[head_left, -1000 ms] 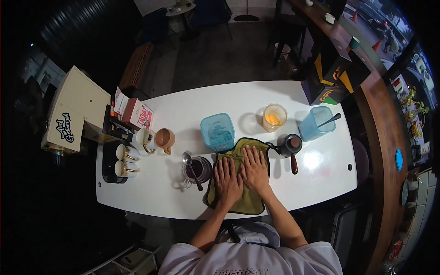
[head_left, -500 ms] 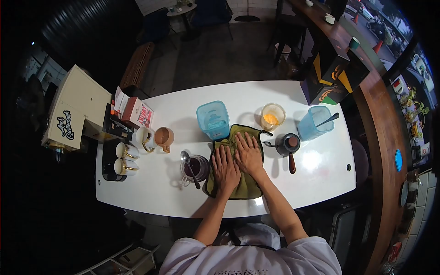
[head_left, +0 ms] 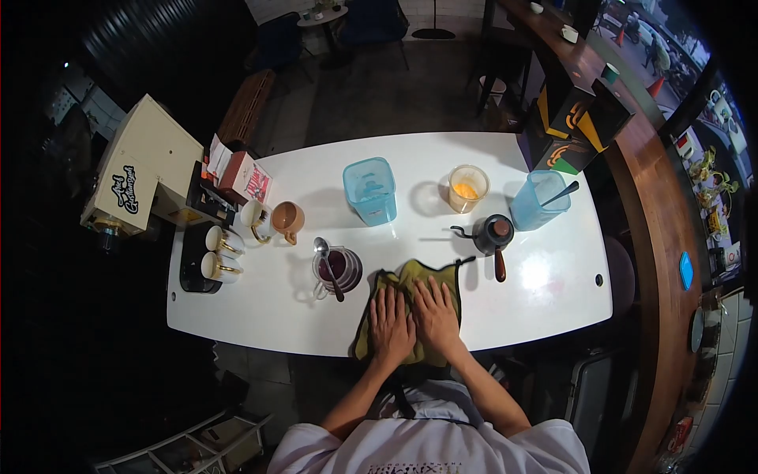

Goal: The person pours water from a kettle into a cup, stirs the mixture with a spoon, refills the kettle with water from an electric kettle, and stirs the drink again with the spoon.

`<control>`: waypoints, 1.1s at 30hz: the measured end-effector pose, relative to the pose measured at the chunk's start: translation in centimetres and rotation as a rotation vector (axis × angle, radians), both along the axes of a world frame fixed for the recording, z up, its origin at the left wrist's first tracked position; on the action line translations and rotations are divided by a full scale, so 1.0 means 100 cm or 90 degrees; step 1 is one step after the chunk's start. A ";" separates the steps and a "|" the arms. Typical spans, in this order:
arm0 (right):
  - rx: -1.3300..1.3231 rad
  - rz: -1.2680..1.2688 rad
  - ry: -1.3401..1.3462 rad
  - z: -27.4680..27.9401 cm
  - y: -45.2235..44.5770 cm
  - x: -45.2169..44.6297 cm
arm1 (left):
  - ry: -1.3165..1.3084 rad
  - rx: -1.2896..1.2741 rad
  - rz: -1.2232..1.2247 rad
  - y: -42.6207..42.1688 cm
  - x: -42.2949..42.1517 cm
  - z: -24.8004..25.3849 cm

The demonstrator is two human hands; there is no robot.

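An olive-green cloth with dark edging (head_left: 409,271) lies on the white table at its front edge, with its near part hanging over. My left hand (head_left: 392,325) rests flat on it, fingers stretched out. Beside it, my right hand (head_left: 436,314) presses on the same cloth, fingers also straight. To the left of the cloth is a clear glass jug (head_left: 348,270) of dark red liquid, a metal spoon (head_left: 330,272) lying across its top. A small black kettle with a wooden handle (head_left: 495,237) stands to the right, near the cloth's corner loop.
On the white table (head_left: 268,316) stand a blue plastic container (head_left: 371,201), a cup with orange contents (head_left: 467,189) and a blue pitcher holding a utensil (head_left: 537,205). Leftward are a brown cup (head_left: 287,218), white mugs (head_left: 223,267) and a cream machine (head_left: 142,174). Dark boxes (head_left: 564,130) stand far right.
Both hands have drawn the cloth toward me, from beside the blue container to the front edge. The camera view has shifted slightly; the other things appear to stay in place.
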State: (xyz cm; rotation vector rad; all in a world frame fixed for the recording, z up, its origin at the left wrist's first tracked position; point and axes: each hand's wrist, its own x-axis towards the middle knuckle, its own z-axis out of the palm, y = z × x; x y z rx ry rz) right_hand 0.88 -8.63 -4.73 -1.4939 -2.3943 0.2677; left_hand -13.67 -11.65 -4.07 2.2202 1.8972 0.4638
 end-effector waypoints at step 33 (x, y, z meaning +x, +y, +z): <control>-0.014 -0.014 0.033 0.006 0.002 -0.001 | 0.031 0.011 0.016 0.002 0.000 0.003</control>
